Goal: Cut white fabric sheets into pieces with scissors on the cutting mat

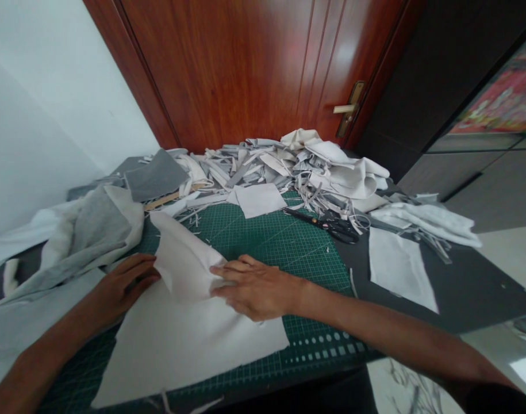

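Note:
A piece of white cloth (194, 345) lies across a green cutting mat (263, 236), its upper part raised and partly folded over. My left hand (127, 282) is at the cloth's left edge, with bent fingers closed on the margin. On top of the raised part rests my right hand (256, 287), its fingers stretched out to the left and pressing the cloth down. Black-handled scissors (327, 224) lie on the mat's far right edge. Just beyond the mat's middle is a small white cloth square (260, 200).
Grey and white fabric scraps (254, 161) are heaped at the back against a wooden door (245, 69). Crumpled grey cloth (99, 224) lies on the left. A white fabric piece (398, 267) sits on the dark tabletop (469, 287) at right. Offcuts lie on the floor.

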Demonstrator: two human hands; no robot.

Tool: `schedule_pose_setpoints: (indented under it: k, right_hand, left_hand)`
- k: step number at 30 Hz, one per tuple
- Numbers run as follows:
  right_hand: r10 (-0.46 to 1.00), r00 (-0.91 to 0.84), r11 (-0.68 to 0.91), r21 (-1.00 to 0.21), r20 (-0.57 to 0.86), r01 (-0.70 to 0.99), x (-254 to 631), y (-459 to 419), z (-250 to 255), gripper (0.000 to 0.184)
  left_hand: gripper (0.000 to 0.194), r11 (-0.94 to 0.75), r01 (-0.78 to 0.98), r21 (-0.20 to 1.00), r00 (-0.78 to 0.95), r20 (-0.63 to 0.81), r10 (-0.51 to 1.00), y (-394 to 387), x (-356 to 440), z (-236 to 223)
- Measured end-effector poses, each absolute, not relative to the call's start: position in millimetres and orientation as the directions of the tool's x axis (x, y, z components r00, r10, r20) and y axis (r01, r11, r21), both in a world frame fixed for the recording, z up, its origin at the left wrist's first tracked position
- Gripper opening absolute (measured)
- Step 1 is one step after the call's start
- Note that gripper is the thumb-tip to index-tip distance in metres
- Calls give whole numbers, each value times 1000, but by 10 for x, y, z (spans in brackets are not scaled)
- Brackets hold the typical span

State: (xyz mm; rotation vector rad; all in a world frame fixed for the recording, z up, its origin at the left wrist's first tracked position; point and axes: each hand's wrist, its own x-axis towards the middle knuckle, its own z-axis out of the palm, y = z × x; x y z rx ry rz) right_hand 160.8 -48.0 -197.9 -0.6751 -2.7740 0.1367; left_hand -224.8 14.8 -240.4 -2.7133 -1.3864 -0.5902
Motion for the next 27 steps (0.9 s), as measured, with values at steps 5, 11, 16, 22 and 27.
schedule_pose_setpoints:
  k: [5, 11, 16, 22, 27]
  right_hand:
    - [592, -742, 796, -80, 315, 600, 1380, -486, -2078, 47]
    - [570, -743, 806, -65, 349, 588, 1258, -377, -2063, 20]
    - [800, -314, 599, -695, 511, 398, 1459, 2, -1948, 21]
    - [947, -56, 322, -925, 318, 200, 1826, 273, -1692, 49]
    - [678, -660, 459, -887, 323, 38, 2034, -579, -1447, 34]
  left_hand:
    - [38, -618, 774, 137, 547, 346, 762, 103, -2219, -2356]
    - [35, -625, 774, 100, 582, 274, 765, 105, -2189, -2271]
    - [29, -661, 733, 163, 616, 253, 746, 39, -2074, -2173]
    - [25, -731, 658, 178, 696, 227, 681, -67, -1862, -2078]
    - [22, -777, 589, 222, 741, 235, 629, -169, -1807, -2090]
